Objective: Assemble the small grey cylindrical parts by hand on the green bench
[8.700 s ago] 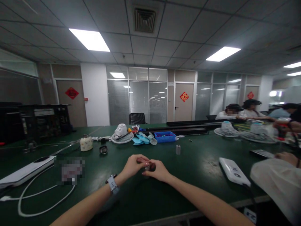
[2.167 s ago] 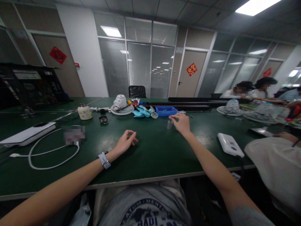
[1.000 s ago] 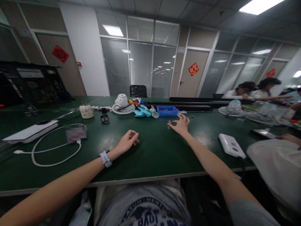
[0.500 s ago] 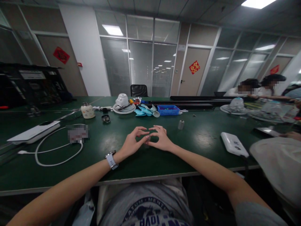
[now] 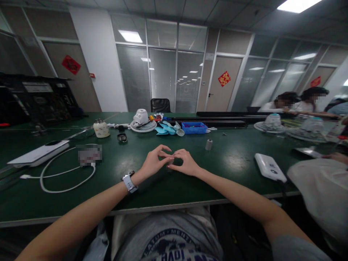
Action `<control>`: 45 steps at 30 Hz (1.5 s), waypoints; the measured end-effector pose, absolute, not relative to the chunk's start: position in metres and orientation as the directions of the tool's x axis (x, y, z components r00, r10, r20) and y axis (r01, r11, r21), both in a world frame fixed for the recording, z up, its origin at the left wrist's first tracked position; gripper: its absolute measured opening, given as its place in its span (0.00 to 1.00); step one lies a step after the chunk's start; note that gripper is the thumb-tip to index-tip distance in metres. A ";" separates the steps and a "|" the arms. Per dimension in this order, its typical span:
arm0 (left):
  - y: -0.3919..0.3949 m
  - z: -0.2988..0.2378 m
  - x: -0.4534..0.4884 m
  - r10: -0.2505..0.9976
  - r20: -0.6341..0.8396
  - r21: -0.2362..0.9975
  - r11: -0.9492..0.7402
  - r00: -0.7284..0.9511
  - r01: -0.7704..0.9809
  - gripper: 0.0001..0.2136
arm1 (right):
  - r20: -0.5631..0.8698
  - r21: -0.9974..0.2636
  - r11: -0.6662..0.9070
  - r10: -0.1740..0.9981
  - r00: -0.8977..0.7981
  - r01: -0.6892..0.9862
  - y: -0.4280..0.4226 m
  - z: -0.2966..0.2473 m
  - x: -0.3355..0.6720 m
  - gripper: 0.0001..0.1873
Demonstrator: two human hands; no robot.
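Note:
My left hand (image 5: 154, 160) is closed in a loose pinch, thumb and fingers curved toward the middle of the green table (image 5: 114, 195). Facing it, my right hand (image 5: 186, 162) curls the same way, and the fingertips of both come together. Between them is something small and greyish, mostly hidden by the fingers, whose kind I cannot make out. A small grey metal cylinder (image 5: 208, 145) stands upright on the table, beyond and to the right of my right hand.
Across the back are a fan part with a white grille (image 5: 143, 125), light-blue fan blades (image 5: 166, 128) and a blue tray (image 5: 194, 128). A bottle (image 5: 101, 129) and a white cable (image 5: 43, 181) lie left, a white power bank (image 5: 269, 167) right. People sit at the right.
The fingers of both hands have shifted slightly around the small thing; my right fingers are curled lower and my right thumb sits nearer the left fingertips. The cylinder stands where it was.

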State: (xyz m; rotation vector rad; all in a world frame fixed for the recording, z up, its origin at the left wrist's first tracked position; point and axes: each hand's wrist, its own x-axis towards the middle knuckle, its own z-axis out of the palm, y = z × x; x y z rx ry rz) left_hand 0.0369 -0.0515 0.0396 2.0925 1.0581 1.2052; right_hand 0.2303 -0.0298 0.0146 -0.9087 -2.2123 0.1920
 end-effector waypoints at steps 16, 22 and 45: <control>-0.039 0.033 0.006 0.840 0.467 0.686 -0.541 0.276 0.487 0.15 | 0.560 -0.386 0.684 0.707 -0.431 0.619 -0.033 0.019 0.235 0.17; -0.030 0.011 0.001 0.849 0.286 0.769 -0.480 0.445 0.422 0.16 | 0.533 -0.371 0.639 0.741 -0.408 0.674 -0.033 0.022 0.238 0.16; -0.025 0.010 0.003 0.927 0.352 0.815 -0.372 0.130 0.444 0.17 | 0.502 -0.209 0.016 0.860 0.093 0.978 0.053 0.022 0.327 0.31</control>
